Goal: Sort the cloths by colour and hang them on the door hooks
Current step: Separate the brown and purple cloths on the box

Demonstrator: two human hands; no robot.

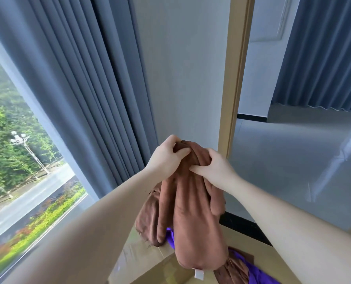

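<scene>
both hands, left (166,154) and right (213,171), grasp bunched brown microfibre cloth (193,212) at top; it hangs over open cardboard box (141,261) holding purple cloth (256,271).

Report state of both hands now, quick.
Left hand: closed, gripping the top of the brown cloth.
Right hand: closed, pinching the same brown cloth.

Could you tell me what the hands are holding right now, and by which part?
Both the left hand and the right hand grip a brown cloth by its bunched top end; the rest hangs down.
</scene>
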